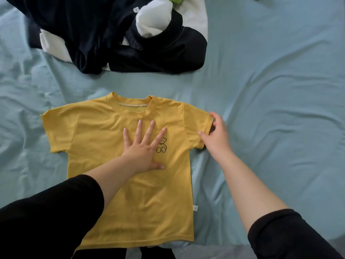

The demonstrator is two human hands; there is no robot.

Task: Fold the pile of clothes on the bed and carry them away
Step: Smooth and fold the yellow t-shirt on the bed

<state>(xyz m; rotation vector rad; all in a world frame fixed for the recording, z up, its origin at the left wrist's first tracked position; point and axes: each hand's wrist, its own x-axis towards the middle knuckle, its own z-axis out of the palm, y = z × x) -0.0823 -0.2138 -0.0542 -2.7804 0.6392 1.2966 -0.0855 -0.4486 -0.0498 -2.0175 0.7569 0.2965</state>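
A yellow T-shirt [104, 139] with a small bear print lies spread flat, front up, on the bed, neck pointing away from me. My left hand [143, 146] presses flat on its chest with fingers spread, just left of the bear. My right hand [216, 135] is at the end of the shirt's right sleeve, thumb and fingers pinching the sleeve hem. A pile of dark navy and white clothes [119, 34] lies heaped beyond the shirt at the top of the view.
The bed [280, 90] is covered with a wrinkled light blue sheet. Something bright green [176, 0] peeks out behind the pile at the top edge. The bed's near edge runs along the bottom of the view below the shirt's hem.
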